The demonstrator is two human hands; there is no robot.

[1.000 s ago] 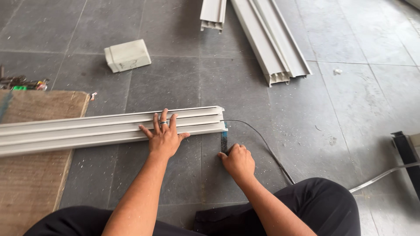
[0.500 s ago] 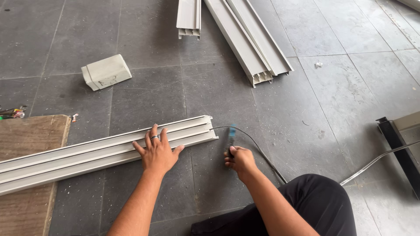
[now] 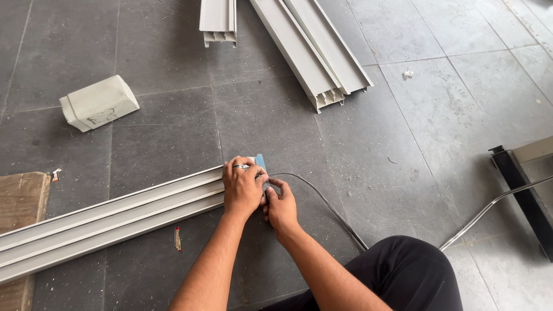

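A long white window-frame profile lies on the grey tiled floor, running from lower left to centre. My left hand, with a ring on one finger, grips over the profile's right end. My right hand sits just beside it, fingers curled on a small blue tool held against that end. A thin dark cable runs from the hands toward my black-trousered knee.
Two more white profiles and a shorter one lie at the top. A white block rests upper left. Brown board at left edge. A black metal frame and a grey rod are at right.
My left hand slid along the profile to its right end and closed over it. My right hand moved the blue tool up against that end. The view shifted left.
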